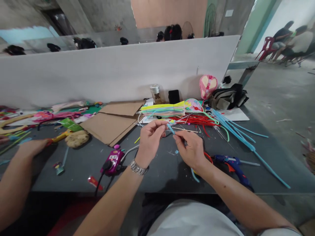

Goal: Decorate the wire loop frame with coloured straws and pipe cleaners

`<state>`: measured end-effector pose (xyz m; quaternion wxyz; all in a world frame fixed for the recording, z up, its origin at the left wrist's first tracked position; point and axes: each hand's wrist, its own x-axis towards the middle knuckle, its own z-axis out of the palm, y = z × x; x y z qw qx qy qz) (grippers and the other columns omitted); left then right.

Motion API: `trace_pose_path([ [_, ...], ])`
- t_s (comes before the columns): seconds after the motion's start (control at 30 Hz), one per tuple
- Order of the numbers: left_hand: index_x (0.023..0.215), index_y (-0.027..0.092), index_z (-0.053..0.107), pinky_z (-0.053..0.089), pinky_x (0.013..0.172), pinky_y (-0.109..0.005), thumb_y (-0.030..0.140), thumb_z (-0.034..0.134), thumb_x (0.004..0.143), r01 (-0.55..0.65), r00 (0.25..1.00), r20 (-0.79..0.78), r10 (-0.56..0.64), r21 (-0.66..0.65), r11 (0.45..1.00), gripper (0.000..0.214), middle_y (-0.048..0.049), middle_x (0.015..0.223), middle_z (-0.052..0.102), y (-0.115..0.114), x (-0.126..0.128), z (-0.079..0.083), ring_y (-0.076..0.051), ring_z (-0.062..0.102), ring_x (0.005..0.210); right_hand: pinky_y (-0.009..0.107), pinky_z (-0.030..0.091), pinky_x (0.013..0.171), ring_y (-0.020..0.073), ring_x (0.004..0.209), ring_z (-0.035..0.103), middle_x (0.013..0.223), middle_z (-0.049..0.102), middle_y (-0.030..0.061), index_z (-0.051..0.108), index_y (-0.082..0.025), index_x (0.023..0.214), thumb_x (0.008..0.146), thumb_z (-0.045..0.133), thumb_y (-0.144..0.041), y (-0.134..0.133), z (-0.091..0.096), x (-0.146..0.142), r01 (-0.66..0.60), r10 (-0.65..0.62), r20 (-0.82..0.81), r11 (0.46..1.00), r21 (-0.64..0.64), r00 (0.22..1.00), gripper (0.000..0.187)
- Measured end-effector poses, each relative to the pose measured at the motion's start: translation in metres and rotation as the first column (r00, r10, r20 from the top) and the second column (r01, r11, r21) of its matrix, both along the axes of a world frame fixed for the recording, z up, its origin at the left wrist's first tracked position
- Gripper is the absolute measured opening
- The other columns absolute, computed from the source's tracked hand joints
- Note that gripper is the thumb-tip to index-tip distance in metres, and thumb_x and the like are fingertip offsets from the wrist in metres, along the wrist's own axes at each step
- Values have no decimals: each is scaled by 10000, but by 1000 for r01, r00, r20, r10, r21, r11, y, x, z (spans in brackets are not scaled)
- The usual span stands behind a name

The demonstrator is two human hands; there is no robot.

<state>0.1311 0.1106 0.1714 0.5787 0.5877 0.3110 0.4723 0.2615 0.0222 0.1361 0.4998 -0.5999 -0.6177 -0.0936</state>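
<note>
Between my two hands is a short piece of light-blue pipe cleaner (170, 128). My left hand (152, 139), with a metal watch at the wrist, pinches its upper end between thumb and finger. At the lower end, my right hand (189, 146) pinches it the same way. Another blue pipe cleaner (195, 176) lies partly hidden under my right forearm. To the right of that forearm a blue glue gun (230, 160) rests on the table with a glue stick in its back. Beyond my hands lie red pipe cleaners (199, 120) and a bundle of yellow and pastel ones (163, 109).
Long blue pipe cleaners (246, 144) spread over the right side. A purple power socket (113, 161) with cables stands left of my arm, near brown cardboard (110, 126). At far left a co-worker's arm (22, 164) reaches in. A white partition (110, 73) borders the table's back.
</note>
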Motion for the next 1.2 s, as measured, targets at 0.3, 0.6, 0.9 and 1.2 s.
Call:
trace_pose_path([
  [0.3,847,187,780,413,561,-229,302,778,778,-71,996,-47,77,128,989,134,4,683,659,-3,-6,-4,-102,506,587,277,393,680,165,658,602,727,708,24,668,-224,884,1007,503,-290,3,-3,-4,26,-25,16,997,-67,1000,217],
  [0.6,794,187,788,473,652,-229,306,814,761,-106,994,1,107,124,987,126,-8,731,713,-5,-1,-3,-113,579,656,259,380,654,146,620,592,669,678,-2,661,-215,866,984,519,-237,1,1,-7,56,-55,57,998,-7,997,186],
  [0.9,801,184,809,476,636,-229,299,849,726,-100,995,31,98,63,993,143,-16,726,729,-4,0,-4,-115,586,646,271,386,651,143,631,609,700,698,-7,647,-213,847,960,554,-198,0,3,-7,44,-46,56,998,35,997,148],
  [1.2,785,178,781,485,688,-231,290,810,768,-109,994,36,106,121,987,117,-7,740,713,-4,1,-7,-119,604,695,272,436,684,156,699,639,778,723,24,645,-203,907,983,541,-217,2,3,-10,33,-37,36,994,101,999,130],
])
